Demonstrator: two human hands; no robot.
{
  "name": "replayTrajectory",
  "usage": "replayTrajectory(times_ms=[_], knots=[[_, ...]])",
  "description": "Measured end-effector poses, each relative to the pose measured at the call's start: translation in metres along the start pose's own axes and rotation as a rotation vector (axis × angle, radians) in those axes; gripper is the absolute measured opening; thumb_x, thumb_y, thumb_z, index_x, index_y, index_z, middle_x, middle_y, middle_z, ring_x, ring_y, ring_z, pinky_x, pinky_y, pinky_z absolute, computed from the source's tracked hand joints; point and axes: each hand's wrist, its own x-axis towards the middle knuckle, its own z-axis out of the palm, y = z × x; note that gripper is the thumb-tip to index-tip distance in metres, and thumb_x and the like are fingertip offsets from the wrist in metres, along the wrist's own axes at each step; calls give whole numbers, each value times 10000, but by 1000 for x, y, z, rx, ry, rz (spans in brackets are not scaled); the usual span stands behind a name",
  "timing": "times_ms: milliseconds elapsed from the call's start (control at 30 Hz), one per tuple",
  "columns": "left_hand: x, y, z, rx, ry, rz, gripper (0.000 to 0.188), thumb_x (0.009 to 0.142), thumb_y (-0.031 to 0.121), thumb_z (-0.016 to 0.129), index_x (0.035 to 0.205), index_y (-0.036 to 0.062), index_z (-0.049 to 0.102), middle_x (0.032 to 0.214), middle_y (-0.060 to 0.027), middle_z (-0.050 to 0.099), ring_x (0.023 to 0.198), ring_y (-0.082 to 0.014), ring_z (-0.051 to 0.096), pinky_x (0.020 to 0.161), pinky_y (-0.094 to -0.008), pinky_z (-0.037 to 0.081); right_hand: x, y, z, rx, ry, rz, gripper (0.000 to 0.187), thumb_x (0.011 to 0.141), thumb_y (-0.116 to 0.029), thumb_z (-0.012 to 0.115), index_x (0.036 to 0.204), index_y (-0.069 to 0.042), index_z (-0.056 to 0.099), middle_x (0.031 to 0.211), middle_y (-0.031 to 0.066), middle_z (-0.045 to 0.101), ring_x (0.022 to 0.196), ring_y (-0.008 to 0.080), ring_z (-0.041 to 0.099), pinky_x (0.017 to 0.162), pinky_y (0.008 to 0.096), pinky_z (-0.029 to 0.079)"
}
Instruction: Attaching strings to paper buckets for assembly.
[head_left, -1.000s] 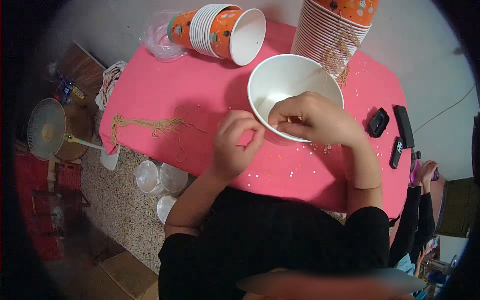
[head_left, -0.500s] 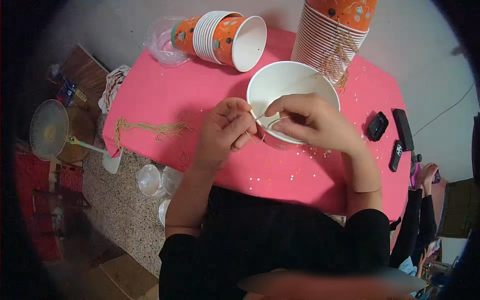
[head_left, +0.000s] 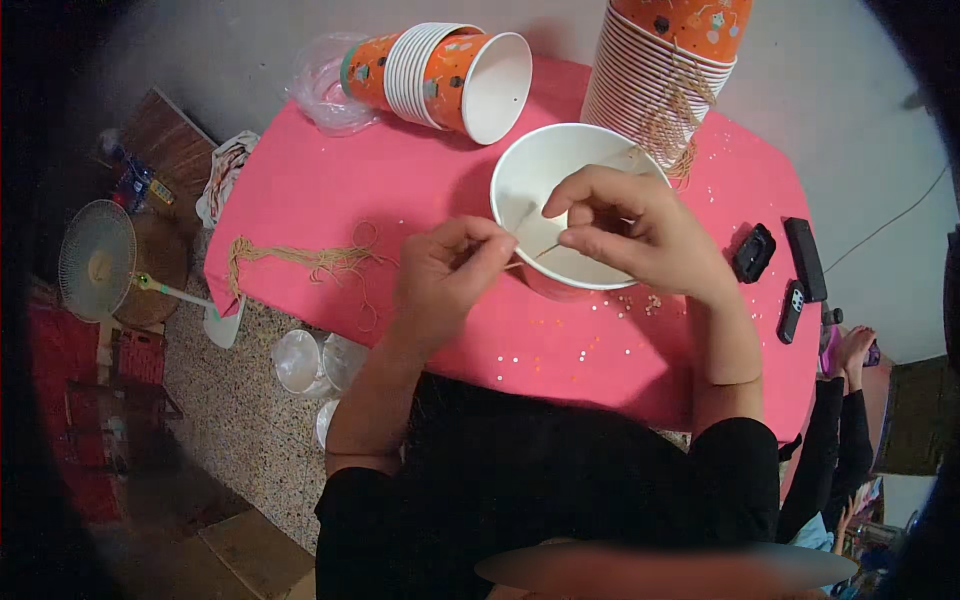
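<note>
A large white-lined paper bucket (head_left: 630,262) stands upright on the pink-covered table in front of me. Over its near left rim, my left hand (head_left: 450,275) pinches a thin tan string (head_left: 547,250) between thumb and fingertips. The string runs across to my right hand (head_left: 640,235), which is bent above the bucket's opening. Its thumb tip meets the string, while the index finger stands slightly off the thumb. The exact grip inside the right fingers is hidden. A bundle of tan strings (head_left: 300,258) lies on the table to the left of my hands.
A nested stack of orange-patterned buckets (head_left: 440,85) lies on its side at the back left, beside a clear plastic bag (head_left: 335,90). Another tall stack (head_left: 640,95), draped with strings, stands behind the bucket. A phone (head_left: 791,312) and black objects (head_left: 755,253) lie at right. Small dots litter the table.
The loose loop of string between my hands has been drawn out into a short, straighter length. My left fingers have closed into a pinch, and my right hand has shifted slightly.
</note>
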Motion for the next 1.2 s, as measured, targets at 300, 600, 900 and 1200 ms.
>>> replayTrajectory(times_ms=[300,600,900,1200], knots=[[-3,7,16,333,-66,200,89,834,38,664,912,-5,669,639,-13,582,571,-26,491,493,-219,383,-1,2,8,-10,-9,-244,107,859,11,610,965,0,617,773,-7,563,692,48,504,580,206,394],[0,3,-1,-107,-90,-153,81,889,66,608,912,13,666,709,46,575,607,-9,457,524,-179,347,5,11,1,-413,139,-376,155,775,-23,681,922,-20,629,834,64,626,642,159,563,537,272,432],[3,5,2,-89,-136,-106,73,892,60,605,927,11,647,738,36,587,642,-23,489,561,-183,384,5,10,12,-598,127,-509,104,778,-141,666,838,-76,610,738,71,581,657,272,597,573,385,448],[-4,4,-4,-88,-174,-104,81,878,38,609,954,13,624,774,27,601,665,-18,495,578,-178,394,3,2,-2,-403,69,-455,49,791,-20,652,793,7,612,751,94,609,650,234,583,569,331,434]])
